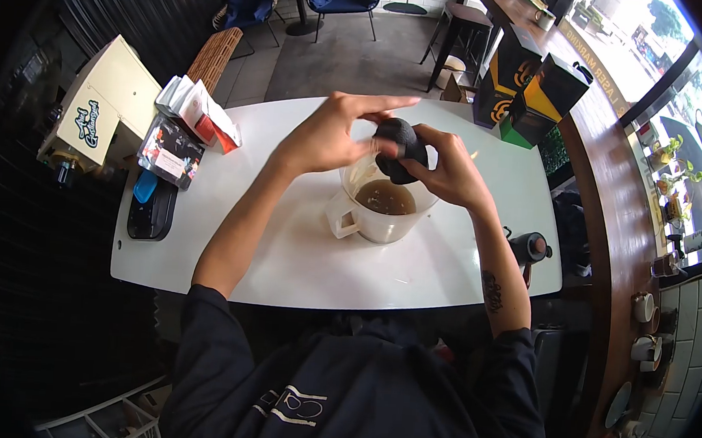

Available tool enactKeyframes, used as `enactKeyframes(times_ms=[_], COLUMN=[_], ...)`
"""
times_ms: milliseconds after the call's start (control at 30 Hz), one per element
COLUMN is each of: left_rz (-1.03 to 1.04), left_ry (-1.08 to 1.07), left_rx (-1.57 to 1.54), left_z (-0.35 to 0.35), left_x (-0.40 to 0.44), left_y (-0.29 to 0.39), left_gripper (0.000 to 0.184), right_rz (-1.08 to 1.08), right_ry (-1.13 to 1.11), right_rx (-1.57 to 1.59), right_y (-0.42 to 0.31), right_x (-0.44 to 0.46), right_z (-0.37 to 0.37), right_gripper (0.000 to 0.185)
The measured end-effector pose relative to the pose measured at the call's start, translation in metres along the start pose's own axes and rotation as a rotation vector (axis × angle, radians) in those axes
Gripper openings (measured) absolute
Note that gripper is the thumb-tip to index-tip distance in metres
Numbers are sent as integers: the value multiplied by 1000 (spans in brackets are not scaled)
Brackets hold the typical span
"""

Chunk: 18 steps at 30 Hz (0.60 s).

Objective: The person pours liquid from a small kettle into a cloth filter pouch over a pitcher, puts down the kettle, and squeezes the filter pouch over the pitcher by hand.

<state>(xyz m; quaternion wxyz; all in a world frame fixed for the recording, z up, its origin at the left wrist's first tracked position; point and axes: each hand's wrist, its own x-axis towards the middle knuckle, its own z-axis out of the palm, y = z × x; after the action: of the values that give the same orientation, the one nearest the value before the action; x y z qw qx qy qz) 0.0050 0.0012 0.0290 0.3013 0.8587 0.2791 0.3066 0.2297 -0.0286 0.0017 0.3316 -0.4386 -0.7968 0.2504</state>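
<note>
Above a clear pitcher [387, 226] on the white table, my right hand [452, 165] grips a dark, rounded object [397, 137], its thumb and fingers wrapped round the right side. My left hand [333, 132] is at the object's left side, with its index finger stretched out and its other fingers apart and partly blurred. Whether the left fingers touch the object is hard to tell. Brown liquid [385, 197] with pale bits lies in the pitcher, whose handle points to the lower left.
A black bottle [530, 248] stands at the table's right edge. At the left are a black tray [152, 209], a card stand [170, 153] and papers [203, 115]. Dark boxes [543, 94] stand at the back right, beside a wooden counter [604, 204].
</note>
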Motion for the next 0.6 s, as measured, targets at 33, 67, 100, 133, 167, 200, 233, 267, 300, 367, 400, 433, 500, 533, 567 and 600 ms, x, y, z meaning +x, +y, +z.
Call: enactKeyframes(times_ms=[33,67,100,133,167,200,233,267,300,367,400,433,500,533,567,600], left_rz=[-48,71,69,138,206,230,231,170,107,103,77,51,56,29,5,1], left_ry=[-79,-113,-110,-12,86,128,129,100,71,86,67,48,54,92,128,169], left_rx=[-47,29,29,-8,-46,-64,-64,-72,-78,-170,-105,-40,-62,-73,-85,-74], left_z=[-3,-9,-16,-23,-29,-32,-31,-31,-30,-15,-10,-5,8,13,17,20], left_x=[-1,-3,-3,-1,-1,-4,-4,-3,-4,-4,-4,-4,-3,-3,-1,-2], left_y=[8,9,5,0,-3,-2,-1,0,1,3,6,8,0,-2,-2,0], left_gripper=[85,104,104,106,108,94,94,84,73,60,59,58,57,55,53,52], right_rz=[-1,-13,-26,-29,-23,-15,-15,-37,-58,-62,-65,-65,-33,-32,-34,-37], right_ry=[-1,14,30,29,49,69,69,93,117,111,108,108,111,113,100,85], right_rx=[1,3,5,5,11,15,14,48,84,80,72,70,225,225,203,184], right_y=[3,10,13,14,15,15,18,22,25,27,26,24,17,18,21,22], right_x=[1,1,2,2,1,-1,-1,0,0,-1,-1,-2,-5,-7,-10,-11], right_z=[2,6,7,8,8,7,7,7,8,7,6,6,6,6,5,5], right_gripper=[31,30,30,30,30,30,30,30,29,31,33,33,39,39,40,42])
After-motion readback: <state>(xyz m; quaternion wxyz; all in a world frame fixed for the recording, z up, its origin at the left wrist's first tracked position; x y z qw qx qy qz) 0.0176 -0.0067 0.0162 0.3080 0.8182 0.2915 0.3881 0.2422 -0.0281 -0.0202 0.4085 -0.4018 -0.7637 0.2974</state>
